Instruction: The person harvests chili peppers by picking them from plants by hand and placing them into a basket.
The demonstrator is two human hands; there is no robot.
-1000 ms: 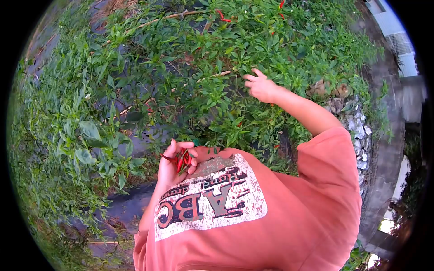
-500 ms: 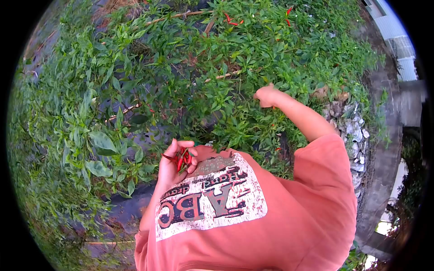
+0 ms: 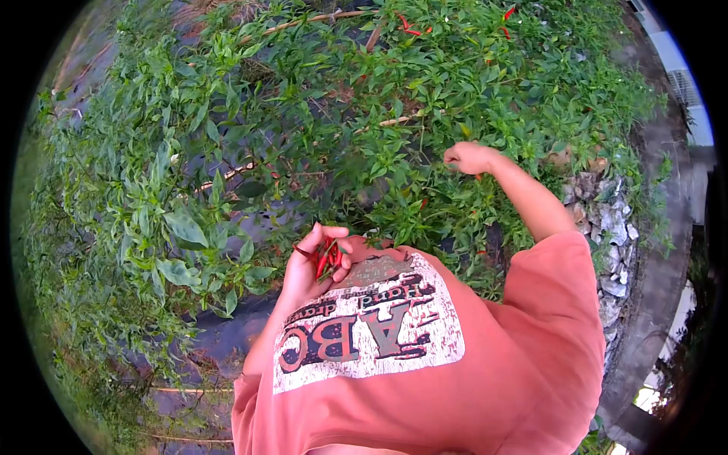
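Note:
My left hand is cupped in front of my shirt, its fingers curled around a small bunch of red chili peppers. Green stems show among the chilies, and one dark red chili sticks out past the thumb side. Farther forward and to the right, my right hand is closed among the leaves of a chili plant. Its fingertips face left into the foliage, and whatever they pinch is hidden. A bit of red shows just below that wrist, and a reddish chili hangs lower in the leaves.
More red chilies hang on plants at the far top. Thin bamboo poles run through the foliage. Dark plastic sheeting covers soil at left. A stone border and a grey path lie at right.
The whole view has shifted, so plants and both hands appear farther right. My right hand has turned, its fingers now curled more to the left. My left hand still holds the chilies.

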